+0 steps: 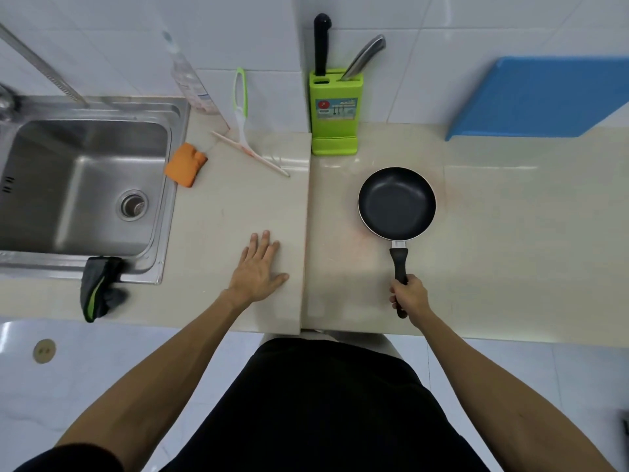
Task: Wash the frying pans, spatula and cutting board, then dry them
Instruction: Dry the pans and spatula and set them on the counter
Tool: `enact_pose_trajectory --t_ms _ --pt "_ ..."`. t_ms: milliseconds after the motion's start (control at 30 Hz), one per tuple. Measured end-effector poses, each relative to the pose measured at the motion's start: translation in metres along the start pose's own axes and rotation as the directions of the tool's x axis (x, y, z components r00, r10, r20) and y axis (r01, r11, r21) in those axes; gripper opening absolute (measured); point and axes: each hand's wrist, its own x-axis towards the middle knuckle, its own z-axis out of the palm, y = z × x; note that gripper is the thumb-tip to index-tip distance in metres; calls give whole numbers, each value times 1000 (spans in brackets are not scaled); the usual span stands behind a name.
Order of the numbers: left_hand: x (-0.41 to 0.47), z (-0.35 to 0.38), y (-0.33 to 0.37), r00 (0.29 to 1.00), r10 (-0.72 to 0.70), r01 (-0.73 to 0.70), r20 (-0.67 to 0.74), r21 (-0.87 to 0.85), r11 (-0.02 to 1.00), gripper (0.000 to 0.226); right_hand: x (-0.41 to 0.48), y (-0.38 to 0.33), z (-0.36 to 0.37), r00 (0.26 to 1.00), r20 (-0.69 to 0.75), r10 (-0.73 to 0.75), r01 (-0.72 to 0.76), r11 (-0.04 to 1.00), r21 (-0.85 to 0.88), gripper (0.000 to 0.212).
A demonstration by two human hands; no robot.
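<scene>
sink [85, 107] left, frying pan [397, 203] right, knife block [334, 114] behind

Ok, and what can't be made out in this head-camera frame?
All in the head view:
On the black frying pan, part of the handle, covered by the right hand.
Blades of the black-handled knife and the steel-handled knife, sunk in the green plastic knife block.
The blue cutting board, cut off by the right edge.
The steel tap, cut off by the left edge.
Label print on the clear plastic bottle, too small and blurred.
</scene>
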Motion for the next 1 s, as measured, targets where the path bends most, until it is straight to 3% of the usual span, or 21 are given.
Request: enact_pose_trajectory --t_ms 100,167,233,333,433,533,733,867,1000 --pt "0 -2 1 1000 -4 3 29 33 999 88 1 6 1 1000 26 -16 17 998 -63 20" --pt "0 -3 1 999 -1 -1 46 53 999 88 -1 8 5 996 -43 -73 63 975 -212 47" --pt "-2 -4 -2 999 11 -13 45 58 998 87 -9 7 12 959 -179 -221 128 896 -425 68" --pt "-9 -8 -9 1000 20 -20 20 9 1000 84 -26 -5 27 814 -227 -535 329 746 -578 65" --pt "-24 -11 -24 1000 -2 2 -2 -49 999 84 -42 -31 56 736 -93 -670 467 603 -646 69" --pt "-46 -18 -53 998 -52 45 -47 -147 988 86 -62 -58 100 705 65 -706 554 491 -673 71" --pt "-113 -44 -159 971 -114 55 -208 -268 962 82 -117 -101 220 629 167 -759 649 394 -651 74" --pt "-164 -51 -256 900 -224 88 -373 -349 933 72 -165 -121 321 569 279 -774 736 329 -592 65" --pt "-200 -55 -325 872 -326 181 -365 -378 908 61 -212 -140 416 552 425 -717 809 336 -483 51"
